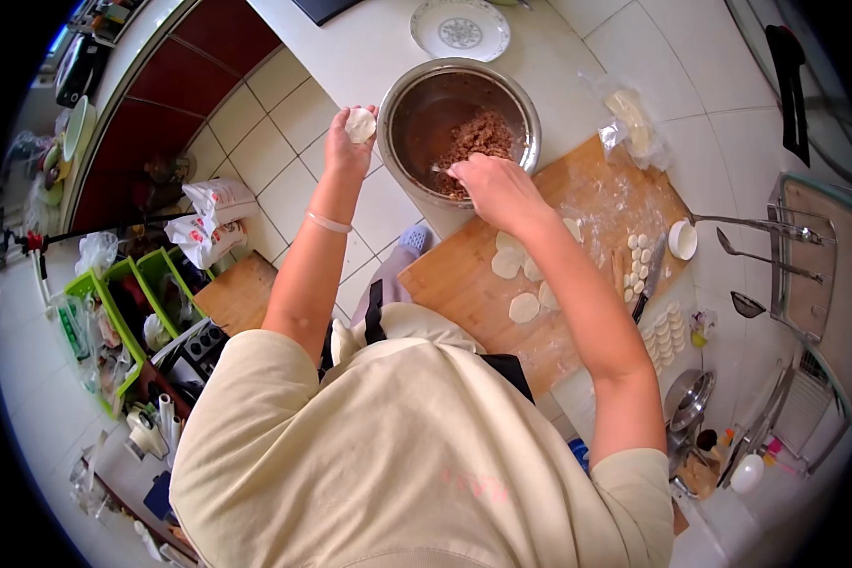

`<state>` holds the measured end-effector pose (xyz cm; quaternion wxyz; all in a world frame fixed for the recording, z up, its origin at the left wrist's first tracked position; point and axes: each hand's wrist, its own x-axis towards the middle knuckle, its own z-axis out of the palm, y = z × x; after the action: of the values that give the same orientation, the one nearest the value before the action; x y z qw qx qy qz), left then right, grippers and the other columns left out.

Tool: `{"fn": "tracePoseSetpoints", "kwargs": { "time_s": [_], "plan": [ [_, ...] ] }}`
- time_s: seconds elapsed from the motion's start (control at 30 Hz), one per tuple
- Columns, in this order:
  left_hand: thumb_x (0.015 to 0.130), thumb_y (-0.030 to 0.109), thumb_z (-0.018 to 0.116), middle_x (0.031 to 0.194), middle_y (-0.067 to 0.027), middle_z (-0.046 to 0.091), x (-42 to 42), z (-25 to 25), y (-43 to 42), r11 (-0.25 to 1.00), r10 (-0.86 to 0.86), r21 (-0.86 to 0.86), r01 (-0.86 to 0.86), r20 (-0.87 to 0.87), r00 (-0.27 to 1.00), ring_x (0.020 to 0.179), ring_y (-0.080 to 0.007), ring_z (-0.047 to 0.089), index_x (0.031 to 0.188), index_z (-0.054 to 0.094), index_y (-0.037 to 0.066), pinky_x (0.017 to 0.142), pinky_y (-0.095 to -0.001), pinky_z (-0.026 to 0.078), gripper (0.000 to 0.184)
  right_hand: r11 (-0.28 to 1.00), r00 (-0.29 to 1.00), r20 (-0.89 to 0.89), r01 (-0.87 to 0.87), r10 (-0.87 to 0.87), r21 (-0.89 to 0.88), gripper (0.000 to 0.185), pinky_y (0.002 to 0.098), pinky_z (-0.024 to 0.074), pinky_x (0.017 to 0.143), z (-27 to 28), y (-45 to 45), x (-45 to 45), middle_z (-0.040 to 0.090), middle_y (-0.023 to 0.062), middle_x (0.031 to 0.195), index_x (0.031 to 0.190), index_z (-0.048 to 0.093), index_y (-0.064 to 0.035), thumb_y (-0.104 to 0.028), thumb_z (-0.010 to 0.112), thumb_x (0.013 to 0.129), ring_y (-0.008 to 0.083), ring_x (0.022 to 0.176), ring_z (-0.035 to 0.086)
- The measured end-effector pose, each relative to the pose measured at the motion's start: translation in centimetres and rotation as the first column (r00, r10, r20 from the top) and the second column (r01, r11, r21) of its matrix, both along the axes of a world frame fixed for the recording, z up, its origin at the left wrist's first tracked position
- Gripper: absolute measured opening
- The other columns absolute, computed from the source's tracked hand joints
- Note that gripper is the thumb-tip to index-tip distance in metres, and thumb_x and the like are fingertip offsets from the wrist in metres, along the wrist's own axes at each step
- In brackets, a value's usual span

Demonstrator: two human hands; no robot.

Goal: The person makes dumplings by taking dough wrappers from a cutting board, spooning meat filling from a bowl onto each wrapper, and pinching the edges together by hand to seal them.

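Observation:
My left hand (346, 147) holds a round dough wrapper (360, 125) on its palm and fingers, just left of a steel bowl (398, 161). Brown minced filling (483, 133) lies heaped toward the bowl's right side. My right hand (497, 189) reaches over the near rim, closed around a thin utensil whose pale tip shows at the filling; its kind is mostly hidden. Under my right forearm, several flat dough wrappers (523, 308) lie on a floured wooden board (577, 341).
On the board are small dough pieces (637, 256), a rolling pin (618, 273), a knife (649, 279) and a small white cup (682, 239). Rows of dumplings (665, 336) lie beyond its right edge. A patterned plate (459, 28) stands behind the bowl; a plastic-wrapped packet (630, 123) is at upper right.

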<state>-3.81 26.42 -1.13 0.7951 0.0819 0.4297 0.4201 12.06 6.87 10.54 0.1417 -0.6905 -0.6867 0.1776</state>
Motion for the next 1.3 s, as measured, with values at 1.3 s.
{"fn": "tracePoseSetpoints", "kwargs": {
  "time_s": [1.3],
  "plan": [
    [0.096,0.019,0.044,0.102,-0.0203,0.057,0.1,0.6,-0.1,1.0,0.013,0.019,-0.013,0.002,1.0,0.101,-0.0357,0.06,0.1,0.048,-0.004,0.088,-0.0408,0.053,0.024,0.999,1.0,0.0,0.012,-0.012,-0.033,0.022,0.0404,0.0496,0.074,3.3,-6.0,1.6,0.06,0.013,0.084,0.102,0.065,-0.005,-0.003,0.052,0.084,0.0305,0.083,0.061]
  ]
}}
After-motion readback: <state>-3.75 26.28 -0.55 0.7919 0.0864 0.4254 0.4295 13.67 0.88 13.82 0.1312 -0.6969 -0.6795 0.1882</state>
